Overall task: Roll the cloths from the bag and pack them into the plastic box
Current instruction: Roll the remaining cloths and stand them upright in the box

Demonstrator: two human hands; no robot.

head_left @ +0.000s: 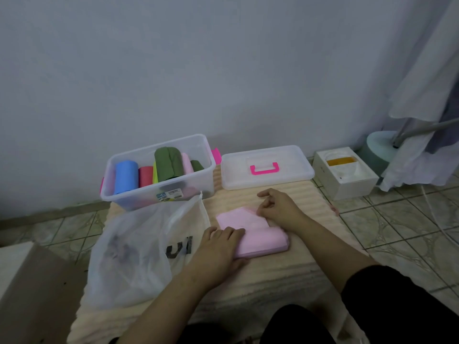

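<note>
mid-roll on the pink cloth (253, 234) lying on the mat in front of the plastic box (159, 172): left hand (221, 244) grips the rolled end, right hand (278, 207) pinches the far flap, next probably rolling it tight

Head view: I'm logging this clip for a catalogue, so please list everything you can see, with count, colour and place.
plastic box: one, clear with pink latches, far left of the mat, open
rolled cloths: at least five, blue, red, yellow, green, pink, inside the plastic box
lid: one, clear with pink handle, right of the box
pink cloth: one, partly rolled, middle of the mat
bag: one, translucent white with dark lettering, left of the pink cloth
mat: one, cream, ribbed, on the tiled floor
white box: one, open, something yellow inside, right of the lid
left hand: one, gripping the rolled end of the pink cloth
right hand: one, pinching the cloth's far edge
</note>
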